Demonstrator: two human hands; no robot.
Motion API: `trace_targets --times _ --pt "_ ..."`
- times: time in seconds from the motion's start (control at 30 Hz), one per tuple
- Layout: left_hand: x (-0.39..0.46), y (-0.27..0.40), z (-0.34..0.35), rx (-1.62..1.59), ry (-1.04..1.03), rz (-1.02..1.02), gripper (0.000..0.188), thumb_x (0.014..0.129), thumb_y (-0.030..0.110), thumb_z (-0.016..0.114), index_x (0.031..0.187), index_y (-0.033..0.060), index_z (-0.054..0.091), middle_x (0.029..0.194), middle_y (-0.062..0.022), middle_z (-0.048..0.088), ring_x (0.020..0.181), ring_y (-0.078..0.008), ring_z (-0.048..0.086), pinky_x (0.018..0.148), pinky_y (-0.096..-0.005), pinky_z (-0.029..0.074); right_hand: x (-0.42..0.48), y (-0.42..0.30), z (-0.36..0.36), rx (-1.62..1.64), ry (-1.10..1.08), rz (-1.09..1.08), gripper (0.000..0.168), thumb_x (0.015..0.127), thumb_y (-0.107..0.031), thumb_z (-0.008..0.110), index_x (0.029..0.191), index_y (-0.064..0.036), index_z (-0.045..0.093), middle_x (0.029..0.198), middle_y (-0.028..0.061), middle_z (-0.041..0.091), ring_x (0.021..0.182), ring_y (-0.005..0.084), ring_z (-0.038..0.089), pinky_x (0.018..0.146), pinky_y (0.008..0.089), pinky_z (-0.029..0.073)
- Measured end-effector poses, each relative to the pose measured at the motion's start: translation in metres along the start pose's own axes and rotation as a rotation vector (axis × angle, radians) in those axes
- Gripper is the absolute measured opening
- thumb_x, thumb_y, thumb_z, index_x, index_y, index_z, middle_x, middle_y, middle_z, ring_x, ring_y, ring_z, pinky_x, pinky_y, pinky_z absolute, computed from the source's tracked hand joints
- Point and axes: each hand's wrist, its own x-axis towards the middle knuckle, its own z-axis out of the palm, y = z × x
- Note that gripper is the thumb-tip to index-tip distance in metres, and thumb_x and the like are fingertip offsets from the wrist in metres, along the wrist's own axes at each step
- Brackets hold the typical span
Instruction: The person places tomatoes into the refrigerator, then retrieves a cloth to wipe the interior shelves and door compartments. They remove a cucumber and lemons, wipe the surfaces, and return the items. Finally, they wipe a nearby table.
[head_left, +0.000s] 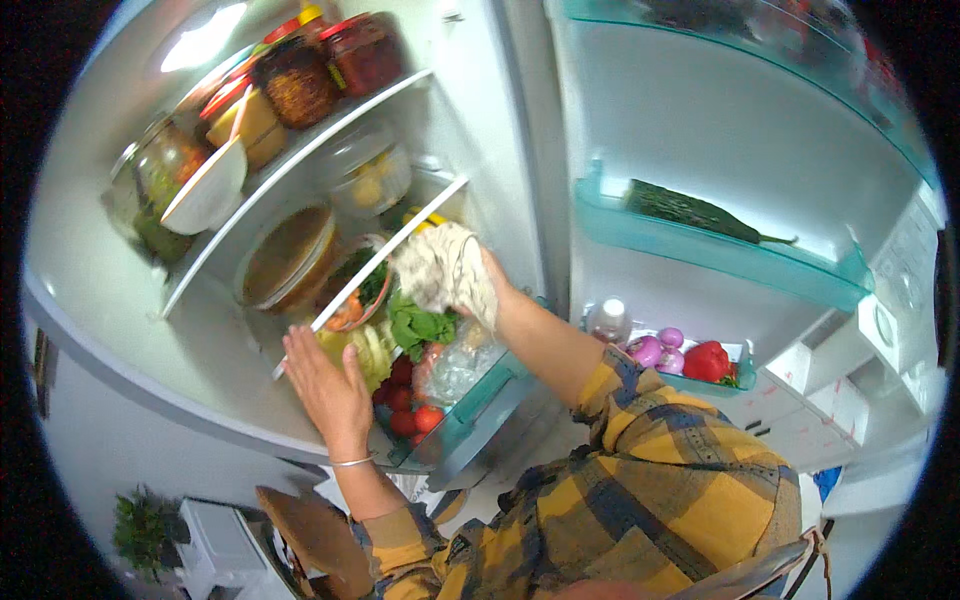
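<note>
Inside an opened refrigerator, my right hand (486, 289) is wrapped around a crumpled pale cloth (442, 262) near the right end of the lower shelf's white front edge (397, 244). My left hand (326, 379), with a bangle at the wrist, lies flat with its fingers at the left end of that edge. Below and between both hands, the crisper drawer (480, 397) holds tomatoes (429, 418), leafy greens (420, 326) and a clear plastic bag (457, 367). On the shelf behind stand a lidded round container (289, 259) and a bowl of food (349, 311).
Several jars (296, 82) and a tilted white bowl (210, 191) stand on the upper shelf. On the open door, one bin holds a dark green gourd (690, 210); a lower one holds purple onions (645, 350), a red bell pepper (706, 361) and a bottle (611, 319).
</note>
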Motion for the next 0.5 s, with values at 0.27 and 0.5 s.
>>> trace_targets --times 0.27,0.5 --pt "-0.037 0.08 -0.019 -1.132 -0.238 0.258 0.061 0.077 0.021 0.065 0.131 0.0002 0.044 0.139 -0.0171 0.039 0.131 -0.0297 0.033 0.108 -0.0396 0.023 -0.114 -0.039 0.035 -0.95 -0.606 0.068 0.021 0.084 -0.024 0.055 0.095 -0.006 0.059 0.09 0.0113 0.065 0.079 0.0242 0.061 0.073 0.0389 0.048" --pt "0.007 0.154 -0.044 -1.31 -0.131 0.546 0.03 0.079 0.002 0.062 0.109 0.0003 0.06 0.11 -0.0151 0.061 0.105 -0.0263 0.057 0.091 -0.0336 0.043 -0.205 -0.144 0.073 -1.96 -0.51 0.501 0.027 0.07 -0.022 0.062 0.093 -0.008 0.062 0.082 0.0145 0.065 0.075 0.0364 0.061 0.068 0.0449 0.048"
